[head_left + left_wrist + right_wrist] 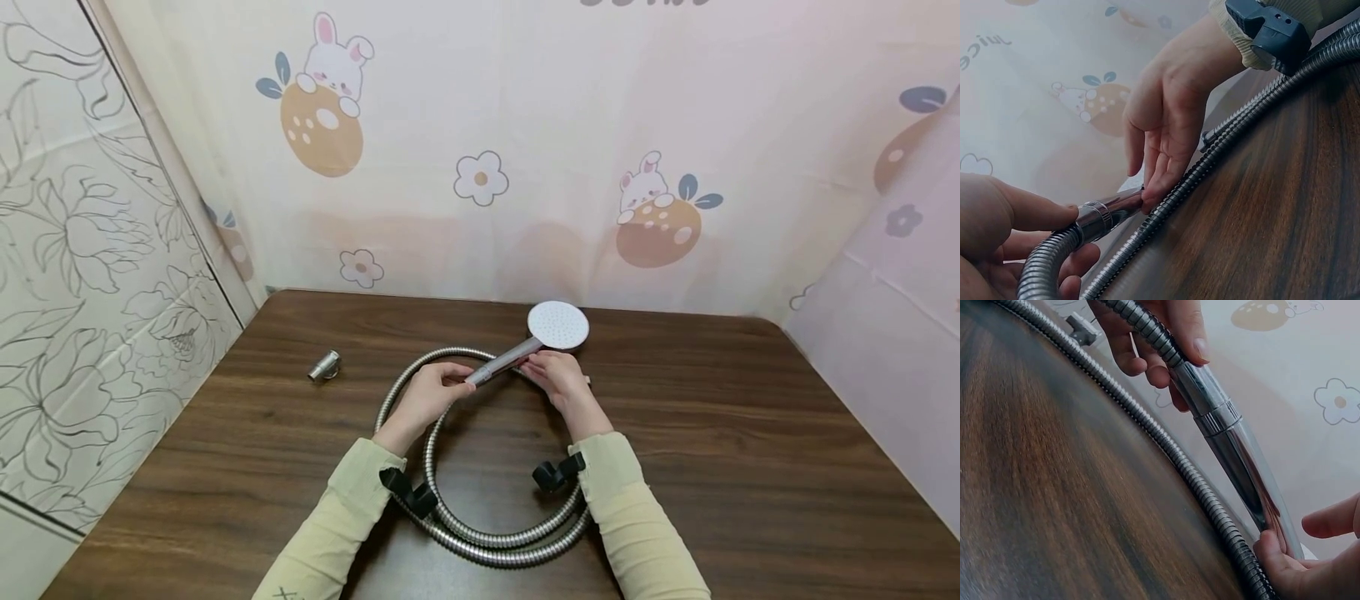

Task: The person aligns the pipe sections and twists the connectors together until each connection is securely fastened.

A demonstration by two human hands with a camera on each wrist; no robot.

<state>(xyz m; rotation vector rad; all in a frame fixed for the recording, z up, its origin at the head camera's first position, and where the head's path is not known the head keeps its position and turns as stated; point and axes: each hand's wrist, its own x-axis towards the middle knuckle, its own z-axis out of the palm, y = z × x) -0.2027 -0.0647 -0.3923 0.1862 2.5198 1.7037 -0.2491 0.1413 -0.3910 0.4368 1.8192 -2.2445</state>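
A chrome hand shower with a round white spray face is held above the table. My left hand pinches the chrome nut of a metal shower hose, where it meets the handle. The left thumb lies on top, with fingers underneath. Fingertips of my right hand touch the underside of the handle near the spray face; the right thumb stands apart from it. The hose lies in loops on the table beneath both arms. Whether the nut is fully threaded cannot be seen.
A small chrome fitting lies on the wooden table to the left. Behind the table hangs a printed cloth. A flower-patterned panel stands at the left. Black straps with a camera mount sit at the wrists.
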